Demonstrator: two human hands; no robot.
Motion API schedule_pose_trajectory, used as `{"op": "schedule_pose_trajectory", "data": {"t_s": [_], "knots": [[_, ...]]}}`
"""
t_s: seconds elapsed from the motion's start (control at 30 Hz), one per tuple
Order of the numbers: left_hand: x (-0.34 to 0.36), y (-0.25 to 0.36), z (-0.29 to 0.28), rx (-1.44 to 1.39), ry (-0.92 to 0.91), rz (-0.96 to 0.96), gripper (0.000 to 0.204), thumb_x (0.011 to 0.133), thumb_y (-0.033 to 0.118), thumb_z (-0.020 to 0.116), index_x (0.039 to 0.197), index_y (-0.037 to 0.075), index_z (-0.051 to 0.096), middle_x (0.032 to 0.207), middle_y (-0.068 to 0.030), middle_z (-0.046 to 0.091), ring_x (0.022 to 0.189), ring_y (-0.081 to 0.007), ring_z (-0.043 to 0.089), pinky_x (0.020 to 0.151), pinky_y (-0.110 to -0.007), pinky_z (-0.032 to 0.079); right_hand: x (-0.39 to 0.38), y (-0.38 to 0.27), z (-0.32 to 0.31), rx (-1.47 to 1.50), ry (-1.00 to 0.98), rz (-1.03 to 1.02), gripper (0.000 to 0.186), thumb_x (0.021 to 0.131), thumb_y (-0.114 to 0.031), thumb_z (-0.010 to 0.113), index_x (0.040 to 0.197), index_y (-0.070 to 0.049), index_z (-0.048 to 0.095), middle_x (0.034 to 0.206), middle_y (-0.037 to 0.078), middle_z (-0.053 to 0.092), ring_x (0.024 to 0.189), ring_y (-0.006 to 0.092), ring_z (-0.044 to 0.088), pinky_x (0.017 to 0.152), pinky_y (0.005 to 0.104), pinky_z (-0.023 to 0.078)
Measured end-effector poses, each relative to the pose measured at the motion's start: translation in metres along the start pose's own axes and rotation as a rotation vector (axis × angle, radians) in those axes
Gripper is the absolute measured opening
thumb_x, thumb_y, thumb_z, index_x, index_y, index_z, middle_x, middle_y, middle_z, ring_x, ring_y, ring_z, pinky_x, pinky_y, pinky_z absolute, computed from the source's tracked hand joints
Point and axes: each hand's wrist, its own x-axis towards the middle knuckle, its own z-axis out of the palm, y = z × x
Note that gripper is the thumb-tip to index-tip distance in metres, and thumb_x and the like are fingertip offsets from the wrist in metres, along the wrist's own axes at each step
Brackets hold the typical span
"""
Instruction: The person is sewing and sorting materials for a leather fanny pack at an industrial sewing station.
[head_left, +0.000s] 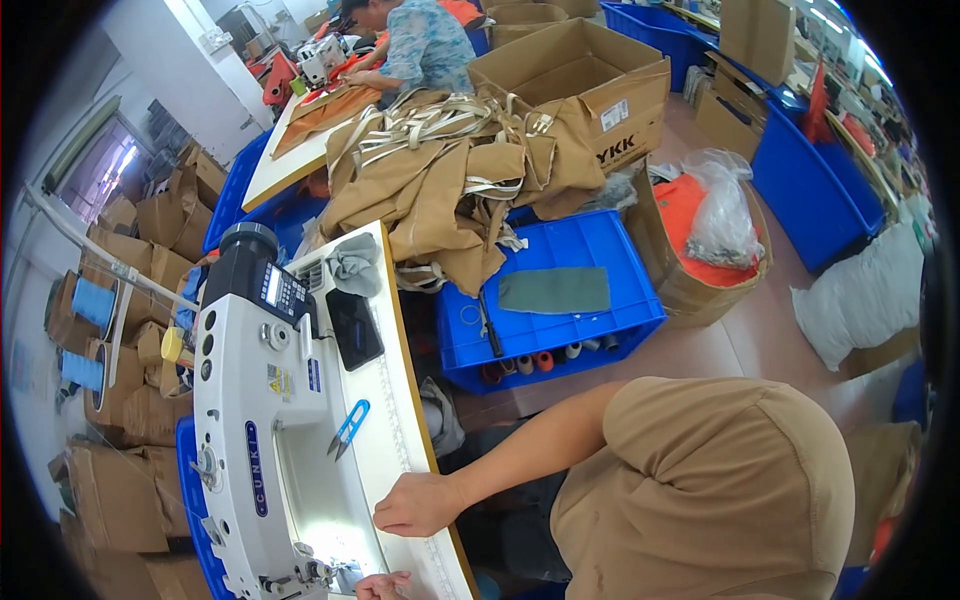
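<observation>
My right hand [420,503] rests at the edge of a white sewing table [352,395], fingers curled under; whatever it may hold is hidden. Only part of my left hand [385,587] shows at the lower rim, close to the lit needle area, and its grip is not clear. Beside both hands stands a white sewing machine [255,400] with a black control panel [285,292]. Blue-handled thread snips [357,412] lie on the table, apart from my hands. Farther back are a dark phone [355,330] and a crumpled grey cloth [353,265].
A blue crate [640,290] carries a green fabric piece [553,290] and a dark hand tool [489,325]. Behind it are piled tan fabric pieces [430,190] and a large cardboard box [570,90]. Another person [430,45] works at a machine farther off.
</observation>
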Motion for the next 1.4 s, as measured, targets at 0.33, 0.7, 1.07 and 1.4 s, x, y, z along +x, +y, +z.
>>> {"op": "schedule_pose_trajectory", "data": {"t_s": [0.33,0.7,1.07,1.4], "knots": [[0.006,0.0,0.006,-0.104,-0.056,0.049,0.016,0.101,0.011,0.053,0.093,0.0,0.061,0.085,-0.011,0.067,0.079,-0.0211,0.062,0.079,-0.036,0.052,0.0,0.002,0.002,-0.026,-0.005,0.003,0.014,0.091,-0.016,0.058,0.081,-0.007,0.056,0.075,0.009,0.061,0.07,0.0326,0.064,0.061,0.0435,0.051],[0.009,-0.017,0.002,-0.075,0.025,0.081,0.022,0.1,0.018,0.06,0.09,-0.002,0.06,0.079,-0.0114,0.065,0.072,-0.0217,0.061,0.071,-0.036,0.052,-0.001,0.003,0.001,-0.037,-0.025,0.003,0.016,0.091,-0.016,0.057,0.08,-0.005,0.054,0.073,0.011,0.059,0.068,0.0337,0.064,0.06,0.0448,0.051],[-0.003,0.01,0.0,0.525,0.29,0.611,0.048,0.106,0.037,0.05,0.073,0.002,0.054,0.06,-0.0082,0.055,0.053,-0.0195,0.052,0.049,-0.032,0.043,-0.003,0.01,0.0,0.026,0.021,-0.032,0.016,0.093,-0.013,0.057,0.081,-0.004,0.054,0.071,0.011,0.057,0.064,0.0332,0.061,0.057,0.0421,0.049],[-0.107,-0.022,0.127,0.328,-0.019,0.498,0.015,0.097,-0.002,0.054,0.102,-0.004,0.069,0.095,-0.0189,0.072,0.081,-0.0255,0.071,0.068,-0.032,0.059,0.003,0.027,0.001,0.257,0.028,0.216,0.017,0.097,-0.022,0.054,0.094,-0.009,0.064,0.08,0.019,0.061,0.072,0.0361,0.062,0.066,0.0431,0.051]]}}
